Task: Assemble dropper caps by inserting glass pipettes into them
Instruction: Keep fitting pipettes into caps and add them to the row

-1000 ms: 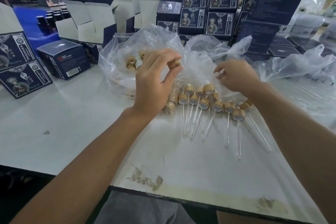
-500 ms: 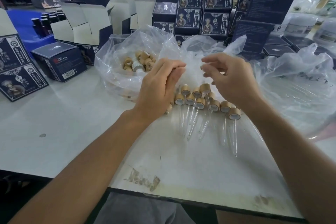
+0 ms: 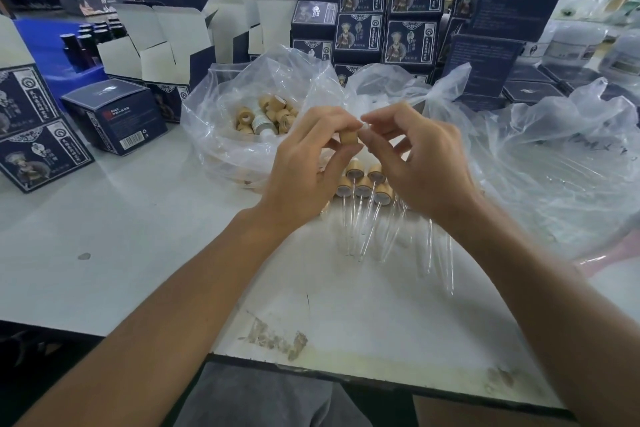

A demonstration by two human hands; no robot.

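We work at a white worktop [image 3: 138, 253] whose near edge runs across the bottom of the view, chipped in places; the near left stretch of it lies open, while dark printed boxes [image 3: 412, 42] wall off the far side and more of them sit at the far left.

Our left hand [image 3: 304, 166] pinches a tan dropper cap [image 3: 347, 136] between thumb and curled fingers, held up over the worktop with its long axis roughly upright. Our right hand [image 3: 415, 163] meets it from the right, its fingertips [image 3: 372, 121] pinched together just beside the cap's top; something clear seems to sit there, but we cannot tell the glass pipette apart from the plastic behind it.

Under the hands lies a row of finished droppers [image 3: 363, 187], caps toward the far side and glass tubes pointing toward the near edge. A clear bag of loose caps [image 3: 266, 114] sits at the far left of the hands, and a second crumpled clear bag [image 3: 554, 149] spreads to the right, crowding that side.

Half a second ago our hands were apart, with a gap between them; now they have closed together at the cap, and the left hand has turned so the cap shows.
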